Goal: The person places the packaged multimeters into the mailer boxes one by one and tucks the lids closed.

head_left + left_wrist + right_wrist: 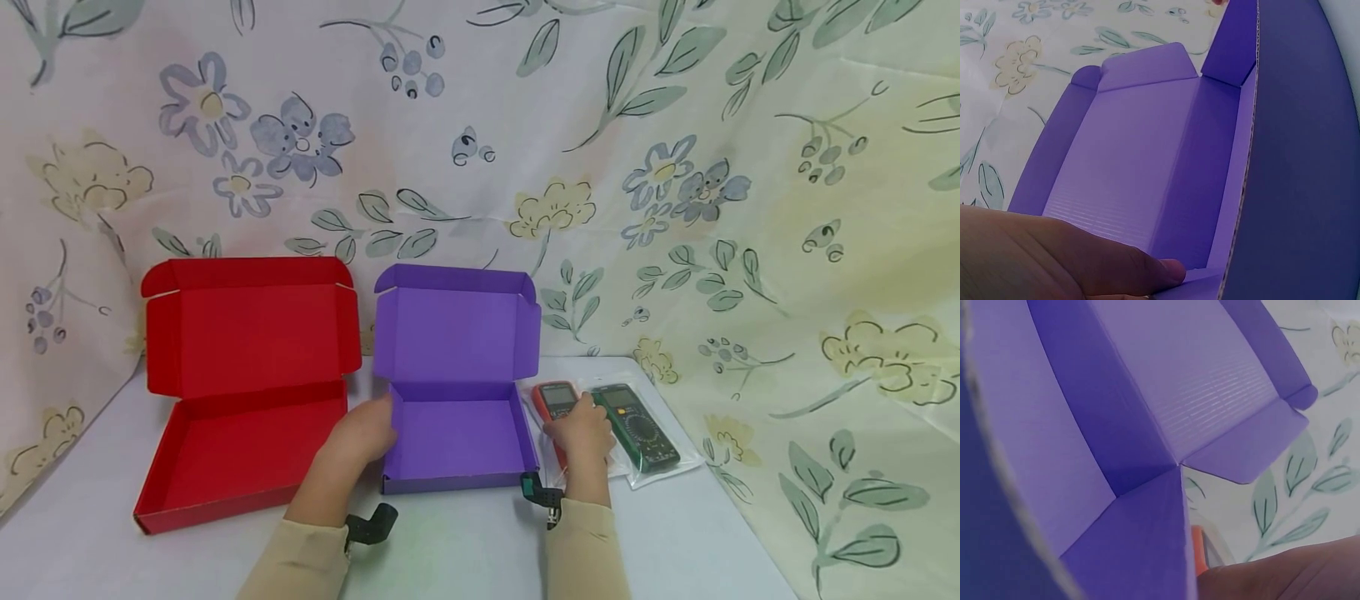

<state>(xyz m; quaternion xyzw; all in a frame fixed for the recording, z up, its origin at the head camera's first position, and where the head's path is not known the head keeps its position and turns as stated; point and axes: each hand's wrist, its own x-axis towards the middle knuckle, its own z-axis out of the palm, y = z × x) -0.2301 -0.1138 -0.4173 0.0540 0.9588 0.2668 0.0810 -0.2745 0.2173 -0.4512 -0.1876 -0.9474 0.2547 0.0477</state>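
Note:
My left hand (365, 432) is at the left wall of an open purple cardboard box (465, 437). In the left wrist view the thumb (1169, 270) lies over that wall on the inner side, so the hand grips it; the other fingers are mostly hidden. On the right, my right hand (583, 429) holds a red multimeter (557, 398) in a clear bag, its thumb across the meter's face and the fingers curled at the right edge. Just right of this hand lies a green multimeter (637, 425) in a clear bag. Only a red-orange edge (1199, 547) of the meter shows in the right wrist view.
An open red cardboard box (240, 450) stands left of the purple one, its lid raised. Both boxes rest on a white table (450, 550). Behind and to the right hangs a floral cloth (480, 108).

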